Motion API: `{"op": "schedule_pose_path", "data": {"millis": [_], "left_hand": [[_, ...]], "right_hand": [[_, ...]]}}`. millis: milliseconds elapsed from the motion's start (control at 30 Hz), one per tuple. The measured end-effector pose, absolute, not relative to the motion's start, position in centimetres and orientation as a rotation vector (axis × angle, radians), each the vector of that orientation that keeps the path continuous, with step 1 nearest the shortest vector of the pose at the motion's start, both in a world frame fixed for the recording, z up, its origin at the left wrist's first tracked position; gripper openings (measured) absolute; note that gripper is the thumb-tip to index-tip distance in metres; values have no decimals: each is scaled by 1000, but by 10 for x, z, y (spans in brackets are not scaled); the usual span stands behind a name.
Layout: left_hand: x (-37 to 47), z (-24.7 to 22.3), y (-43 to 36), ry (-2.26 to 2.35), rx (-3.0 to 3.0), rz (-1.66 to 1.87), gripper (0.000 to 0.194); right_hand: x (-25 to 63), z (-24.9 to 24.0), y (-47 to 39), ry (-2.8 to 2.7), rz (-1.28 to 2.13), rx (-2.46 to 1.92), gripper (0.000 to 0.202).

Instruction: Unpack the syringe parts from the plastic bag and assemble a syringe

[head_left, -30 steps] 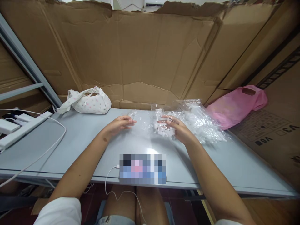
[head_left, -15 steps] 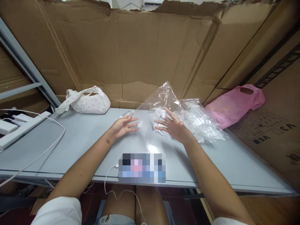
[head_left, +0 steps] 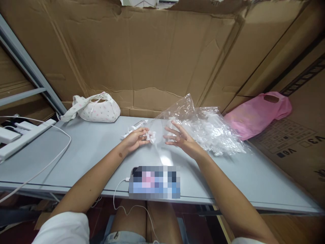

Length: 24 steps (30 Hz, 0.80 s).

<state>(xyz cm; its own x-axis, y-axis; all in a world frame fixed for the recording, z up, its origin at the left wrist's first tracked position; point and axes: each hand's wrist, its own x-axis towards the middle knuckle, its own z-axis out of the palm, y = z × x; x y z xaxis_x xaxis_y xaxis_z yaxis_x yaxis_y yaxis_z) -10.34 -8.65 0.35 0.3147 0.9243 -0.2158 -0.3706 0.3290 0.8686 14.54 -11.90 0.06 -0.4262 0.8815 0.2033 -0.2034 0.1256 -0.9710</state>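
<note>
My left hand (head_left: 135,139) is above the grey desk with its fingers curled around small white pieces (head_left: 151,137), which show at the fingertips; their exact kind is too small to make out. Facing it, my right hand (head_left: 179,138) has its fingers spread and holds nothing. Behind that hand rises the upright corner of a clear plastic bag (head_left: 186,105). Many similar white pieces (head_left: 213,127) fill the clear bag to the right. Just behind my left hand lies a clear tube-like packet (head_left: 140,124), partly hidden.
A phone (head_left: 154,183) with a blurred screen lies at the desk's front edge, a white cable plugged in. A white patterned handbag (head_left: 101,110) sits back left. A power strip (head_left: 27,137) is at far left, a pink plastic bag (head_left: 256,115) at right. Cardboard (head_left: 152,51) walls the back.
My left hand has moved slightly right and its fingers have closed around white pieces. The right hand has shifted a little left, still spread. More of the tube-like packet shows.
</note>
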Motion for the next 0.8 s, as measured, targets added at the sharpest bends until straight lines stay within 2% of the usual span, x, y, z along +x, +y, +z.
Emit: {"op": "schedule_pose_path", "data": {"millis": [233, 400, 533, 733, 800], "left_hand": [[-101, 1, -89, 837, 780, 1023, 24], [-96, -1, -94, 871, 800, 1022, 32], [-92, -1, -98, 925, 858, 1001, 37], [-89, -7, -102, 880, 1137, 826, 44], [-87, -12, -102, 893, 1261, 829, 39]], "right_hand": [[139, 0, -125, -1676, 1575, -788, 120], [132, -3, -124, -1567, 1530, -837, 131], [128, -7, -126, -1494, 1471, -836, 124], [115, -5, -131, -1336, 1432, -1073, 95], [111, -5, -132, -1295, 1479, -1084, 85]]}}
